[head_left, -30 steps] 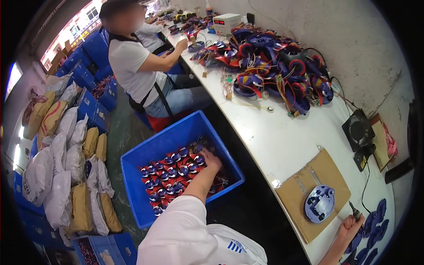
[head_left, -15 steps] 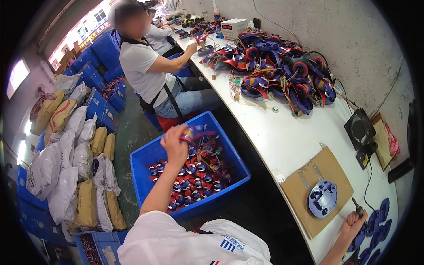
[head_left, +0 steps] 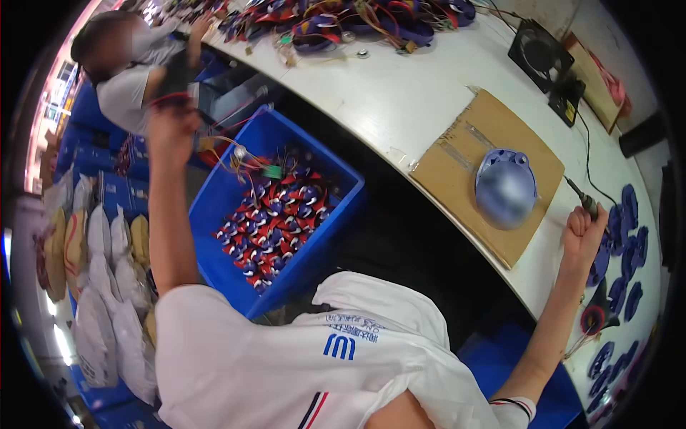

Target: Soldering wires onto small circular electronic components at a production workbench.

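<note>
Long white worktable (head_left: 400, 89), pale wall (head_left: 600, 36) beyond, bright opening (head_left: 61, 89) upper left, glowing strip (head_left: 62, 339) lower left

Co-worker (head_left: 118, 100) in white at upper left.
Below, white and tan sacks (head_left: 94, 329) lie near blue crates (head_left: 125, 194); at upper right, a black fan (head_left: 541, 53) stands near a pink cloth (head_left: 616, 84).

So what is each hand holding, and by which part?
Left hand: a blurred dark-and-red part, by its lower, red-edged end. Right hand: a pointed tool, by its handle.
</note>
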The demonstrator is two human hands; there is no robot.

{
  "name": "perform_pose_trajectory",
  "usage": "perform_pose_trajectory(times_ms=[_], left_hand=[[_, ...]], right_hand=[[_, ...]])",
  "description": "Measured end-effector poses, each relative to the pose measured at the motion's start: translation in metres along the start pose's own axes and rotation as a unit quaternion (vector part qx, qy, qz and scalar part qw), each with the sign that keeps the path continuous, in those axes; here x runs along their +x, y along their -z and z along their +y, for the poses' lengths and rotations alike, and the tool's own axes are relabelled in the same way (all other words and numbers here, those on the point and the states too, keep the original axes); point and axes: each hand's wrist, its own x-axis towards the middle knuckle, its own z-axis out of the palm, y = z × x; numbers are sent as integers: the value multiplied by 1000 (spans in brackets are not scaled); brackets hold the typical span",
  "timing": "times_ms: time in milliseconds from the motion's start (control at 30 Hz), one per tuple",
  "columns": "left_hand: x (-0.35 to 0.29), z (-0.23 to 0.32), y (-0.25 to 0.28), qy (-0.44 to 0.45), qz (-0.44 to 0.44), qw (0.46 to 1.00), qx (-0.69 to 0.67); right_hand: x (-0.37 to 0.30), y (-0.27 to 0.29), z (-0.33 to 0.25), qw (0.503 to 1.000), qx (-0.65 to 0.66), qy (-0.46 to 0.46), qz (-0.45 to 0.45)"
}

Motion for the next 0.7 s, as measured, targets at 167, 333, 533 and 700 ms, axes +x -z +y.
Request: perform_pose_trajectory(times_ms=[167, 333, 533, 700], left_hand=[[-8, -10, -2, 21, -78, 995, 58], [7, -7, -12, 8, -167, 981, 101], [16, 1, -40, 15, -192, 973, 127], [13, -8, -43, 21, -106, 981, 160]], right_hand=[[2, 11, -5, 999, -1, -26, 34], [11, 20, -7, 999, -14, -46, 4], [2, 30, -13, 999, -7, -52, 3], [18, 21, -9, 999, 17, -28, -20]])
